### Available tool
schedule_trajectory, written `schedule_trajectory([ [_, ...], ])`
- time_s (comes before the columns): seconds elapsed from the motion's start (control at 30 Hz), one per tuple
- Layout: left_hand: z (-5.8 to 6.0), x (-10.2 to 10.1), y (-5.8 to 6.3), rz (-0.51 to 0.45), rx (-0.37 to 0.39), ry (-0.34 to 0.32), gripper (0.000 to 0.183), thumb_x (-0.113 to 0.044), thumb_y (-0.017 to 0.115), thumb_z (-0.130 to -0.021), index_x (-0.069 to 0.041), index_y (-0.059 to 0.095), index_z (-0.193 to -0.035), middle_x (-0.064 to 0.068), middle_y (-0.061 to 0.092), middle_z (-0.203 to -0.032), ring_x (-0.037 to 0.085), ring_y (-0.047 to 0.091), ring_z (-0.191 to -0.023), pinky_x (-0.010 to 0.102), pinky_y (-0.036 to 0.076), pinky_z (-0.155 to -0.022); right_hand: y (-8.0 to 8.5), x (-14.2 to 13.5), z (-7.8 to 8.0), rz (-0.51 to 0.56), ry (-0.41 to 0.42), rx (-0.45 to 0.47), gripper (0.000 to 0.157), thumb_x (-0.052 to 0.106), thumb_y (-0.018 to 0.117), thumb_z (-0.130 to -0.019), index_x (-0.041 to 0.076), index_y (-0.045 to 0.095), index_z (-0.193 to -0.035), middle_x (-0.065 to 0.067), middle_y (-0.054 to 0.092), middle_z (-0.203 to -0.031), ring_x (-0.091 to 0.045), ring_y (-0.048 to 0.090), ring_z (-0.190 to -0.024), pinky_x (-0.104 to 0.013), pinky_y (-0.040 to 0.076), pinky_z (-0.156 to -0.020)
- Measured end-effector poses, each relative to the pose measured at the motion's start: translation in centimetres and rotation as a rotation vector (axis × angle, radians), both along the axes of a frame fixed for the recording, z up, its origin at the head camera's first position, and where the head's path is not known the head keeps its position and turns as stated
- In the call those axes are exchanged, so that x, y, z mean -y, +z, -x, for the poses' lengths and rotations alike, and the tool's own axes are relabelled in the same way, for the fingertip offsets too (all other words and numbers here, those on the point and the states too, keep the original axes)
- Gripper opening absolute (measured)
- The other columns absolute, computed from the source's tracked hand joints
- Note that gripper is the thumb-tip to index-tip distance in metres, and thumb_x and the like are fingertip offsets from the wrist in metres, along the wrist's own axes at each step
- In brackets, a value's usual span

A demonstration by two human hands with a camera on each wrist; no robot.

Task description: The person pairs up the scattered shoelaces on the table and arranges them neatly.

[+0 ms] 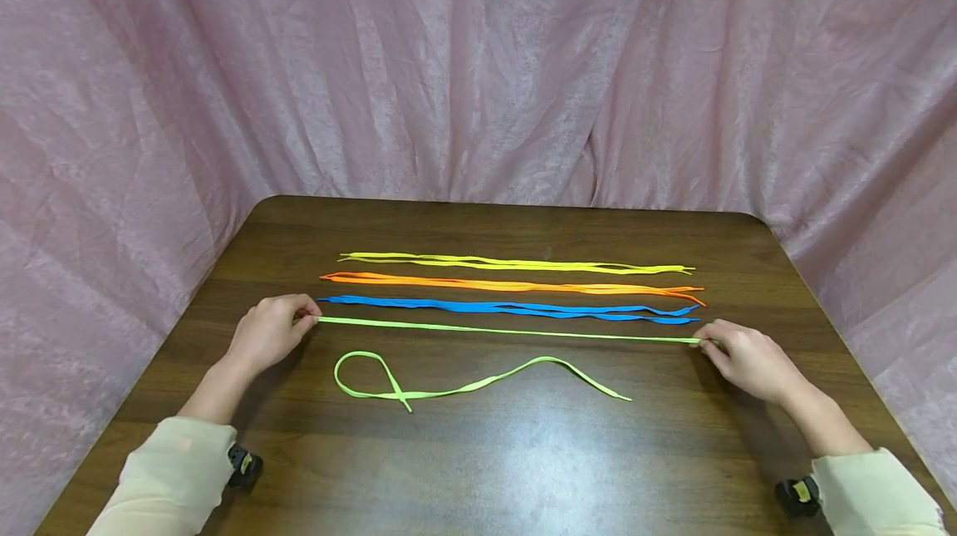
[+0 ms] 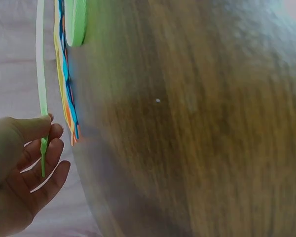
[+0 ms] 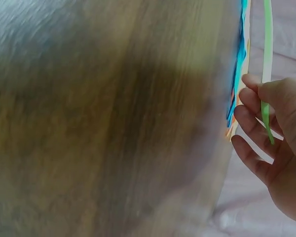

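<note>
A light green shoelace [image 1: 508,331] runs straight and taut from one hand to the other. My left hand [image 1: 271,330] pinches its left end between thumb and index finger; in the left wrist view a short tip of the lace [image 2: 43,160] hangs below the pinch. At the other end, my right hand [image 1: 751,357] pinches it the same way, with the tip [image 3: 267,123] dangling past the thumb. Nearer the front lies a second green shoelace [image 1: 471,386], loose and wavy, crossed into a loop at its left. Just behind the taut lace lie blue shoelaces [image 1: 486,307], stretched out lengthwise.
Beyond the blue ones, orange shoelaces [image 1: 493,284] and then yellow shoelaces [image 1: 516,263] lie in roughly parallel rows on the brown wooden table [image 1: 463,469]. Pink curtains [image 1: 478,71] hang behind the table and along its sides.
</note>
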State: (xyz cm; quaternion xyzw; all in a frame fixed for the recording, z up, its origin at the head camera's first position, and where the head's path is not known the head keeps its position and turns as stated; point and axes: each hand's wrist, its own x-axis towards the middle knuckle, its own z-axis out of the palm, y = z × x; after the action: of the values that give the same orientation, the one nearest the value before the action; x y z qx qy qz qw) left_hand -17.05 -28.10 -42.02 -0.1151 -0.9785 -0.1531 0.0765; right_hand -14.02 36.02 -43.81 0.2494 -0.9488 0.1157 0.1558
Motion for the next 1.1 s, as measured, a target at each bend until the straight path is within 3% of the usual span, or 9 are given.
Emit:
schedule_trajectory([
  [0.77,0.2,1.6,-0.7,0.022,0.073,0.041,0.005,-0.016,0.066,-0.083,-0.011,0.067,-0.083,0.005,0.066,-0.08,0.024,0.059,-0.066,0.041,0.042,-0.05,-0.4,-1.3,0.3,0.003,-0.02,-0.024,0.023,-0.004,0.07,-0.07,0.013,0.069,-0.084,0.005,0.058,-0.079,-0.002,0.046,-0.06,-0.029,0.04,-0.049],
  [0.9,0.4,1.8,-0.9,0.022,0.078,0.044,0.005,-0.016,0.065,-0.083,-0.011,0.066,-0.082,0.003,0.064,-0.077,0.022,0.055,-0.063,0.039,0.04,-0.049,-0.5,-1.0,0.4,0.013,-0.018,-0.018,0.026,-0.005,0.068,-0.07,0.017,0.065,-0.085,0.007,0.058,-0.078,-0.002,0.046,-0.062,-0.028,0.04,-0.051],
  [1.1,0.6,1.9,-1.1,0.018,0.064,0.071,0.004,-0.015,0.064,-0.082,-0.013,0.065,-0.079,0.001,0.063,-0.074,0.021,0.055,-0.061,0.037,0.039,-0.047,-0.6,-0.8,0.7,0.019,-0.02,-0.006,0.026,-0.005,0.066,-0.07,0.016,0.055,-0.078,0.012,0.045,-0.068,-0.001,0.038,-0.059,-0.021,0.032,-0.05],
])
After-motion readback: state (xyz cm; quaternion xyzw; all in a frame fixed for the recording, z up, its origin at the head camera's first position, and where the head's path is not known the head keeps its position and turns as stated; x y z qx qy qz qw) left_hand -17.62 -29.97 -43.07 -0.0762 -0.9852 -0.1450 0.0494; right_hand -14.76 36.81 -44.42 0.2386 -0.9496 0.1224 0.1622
